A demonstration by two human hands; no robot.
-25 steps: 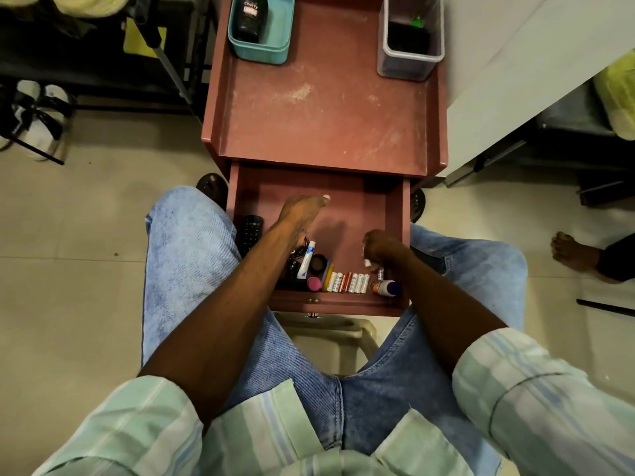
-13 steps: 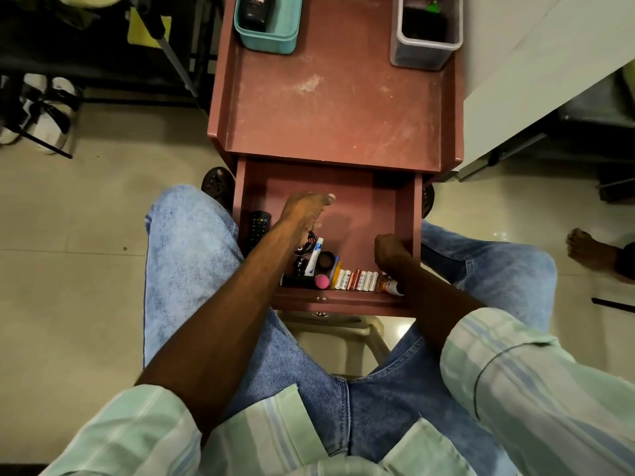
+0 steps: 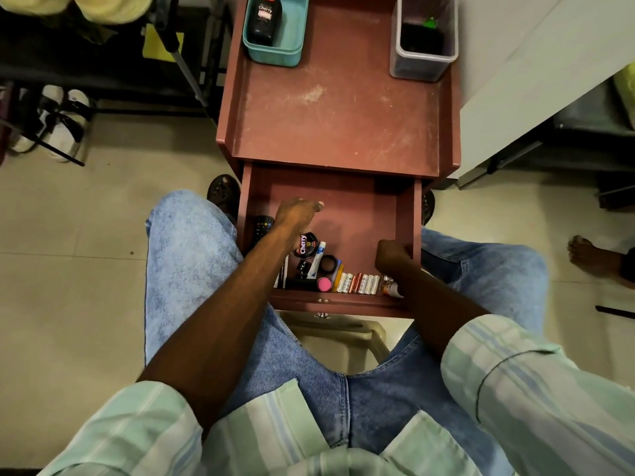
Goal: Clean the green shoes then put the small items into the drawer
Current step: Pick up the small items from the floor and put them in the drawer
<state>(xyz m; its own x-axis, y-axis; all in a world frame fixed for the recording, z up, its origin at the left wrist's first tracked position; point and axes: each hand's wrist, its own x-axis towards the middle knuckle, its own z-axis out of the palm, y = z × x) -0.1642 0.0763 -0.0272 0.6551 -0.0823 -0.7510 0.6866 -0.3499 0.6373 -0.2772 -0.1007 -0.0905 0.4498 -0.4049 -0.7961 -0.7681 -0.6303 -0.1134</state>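
The brown drawer (image 3: 360, 207) is pulled out over my lap. Along its front lie a black Cherry polish tin (image 3: 304, 247), a white tube (image 3: 319, 255), a black ring (image 3: 329, 263), a pink cap (image 3: 323, 284), a row of batteries (image 3: 359, 282) and a small bottle (image 3: 390, 289). A black remote (image 3: 263, 228) lies by the left wall. My left hand (image 3: 297, 213) hovers inside the drawer just behind the tin, fingers loose, holding nothing. My right hand (image 3: 391, 255) is curled against the right wall above the bottle. No green shoes are in view.
On the brown table top (image 3: 343, 121) stand a teal tray (image 3: 292, 46) with a black polish bottle and a grey bin (image 3: 424, 63). White sandals (image 3: 56, 121) sit on the floor at left. Another person's bare foot (image 3: 591, 255) is at right. A white panel (image 3: 536, 73) leans at right.
My left hand has drawn back off the Cherry tin, which now shows in full. My right hand has shifted right toward the drawer's wall; the small white thing at its fingertips is no longer seen.
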